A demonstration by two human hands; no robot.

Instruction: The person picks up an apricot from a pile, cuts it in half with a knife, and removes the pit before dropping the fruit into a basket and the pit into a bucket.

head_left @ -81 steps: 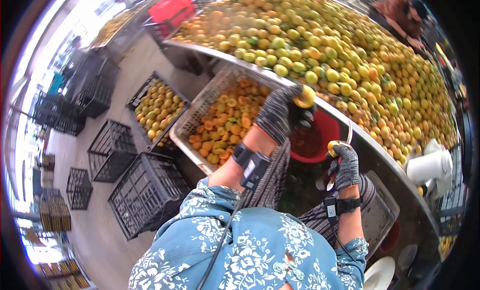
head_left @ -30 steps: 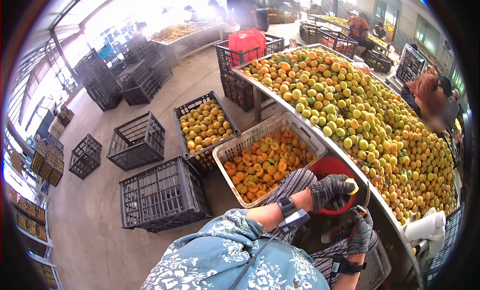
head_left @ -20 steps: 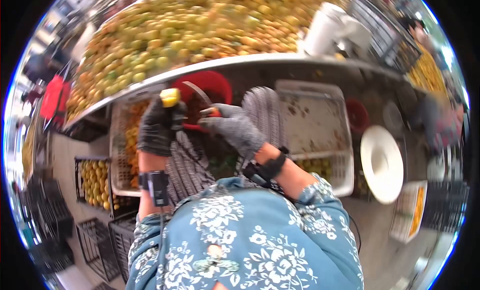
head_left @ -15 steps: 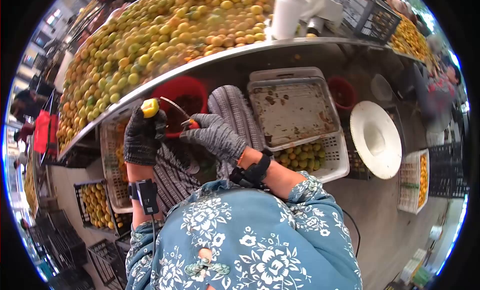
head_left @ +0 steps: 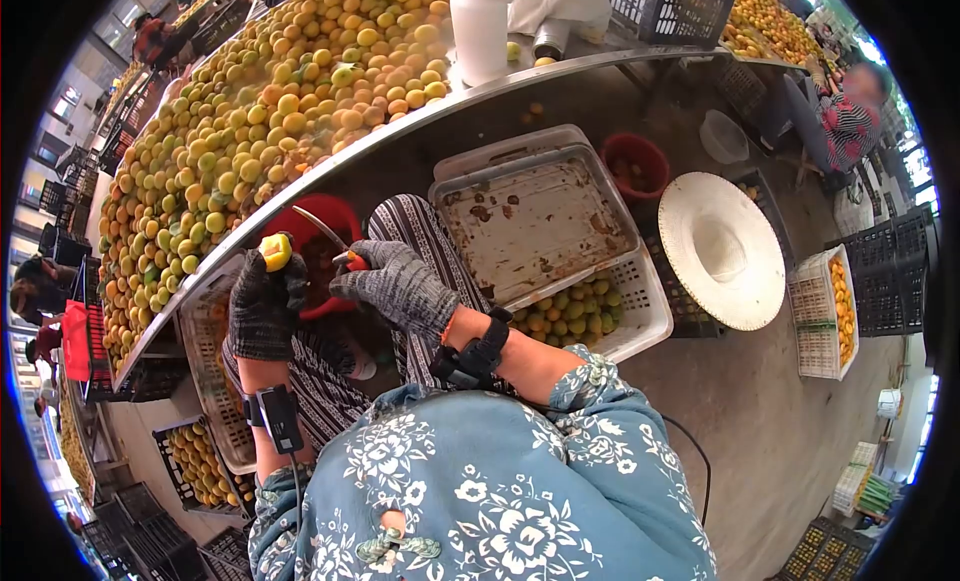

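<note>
Shifted since the earlier frame: view swung to wearer's R. — bottle, tray & hat all sit further L. now; both hands keep the same holds. L. hand [head_left: 262, 311], grey knit glove: grasping 1 yellow fruit [head_left: 275, 251] at the fingertips, just L. of the red bucket [head_left: 340, 213] as seen, near the table edge. R. hand [head_left: 405, 286], matching glove: clenched on red handle of 1 curved knife [head_left: 322, 225]; blade points up & L. across the bucket, apart from the fruit. Strap w/ small dark box on L. wrist; black strap on R. Table [head_left: 600, 62]: large pile of yellow/green fruit [head_left: 270, 111]; white bottle [head_left: 480, 36] upright at pile's R. end. Below table, R. of knees: shallow stained tray [head_left: 530, 216], resting over a white basket [head_left: 648, 316] w/ greenish fruit. Further R.: 2nd red bucket [head_left: 658, 171]; wide-brimmed white hat [head_left: 722, 251]. L. side: white basket beside L. forearm, mostly hidden; black crate [head_left: 160, 443] of yellow fruit near it. Far R., upper: 1 seated person [head_left: 850, 126], patterned top — face blurred.
</note>
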